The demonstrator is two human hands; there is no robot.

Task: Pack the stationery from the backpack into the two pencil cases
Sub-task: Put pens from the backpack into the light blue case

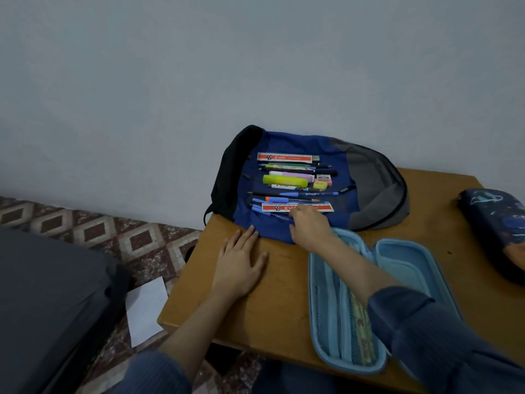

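Wooden table (284,297) beside pale wall (170,81), tiled floor (136,240); left hand (241,265) flat, released; right hand (308,226) on backpack (375,180), grip unclear.

The backpack (372,177) is matt woven cloth. It lies on a counter (272,297) of smooth brown wood with a faint sheen. The light blue pencil case (409,263) has a smooth moulded shell and a fine mesh pocket (324,308). The dark pencil case (494,223) looks like printed fabric. The yellow highlighter (284,180) is glossy plastic. A sheet of white paper (146,308) lies on the patterned, speckled tile floor (136,240). The sleeve (443,336) is ribbed knit.
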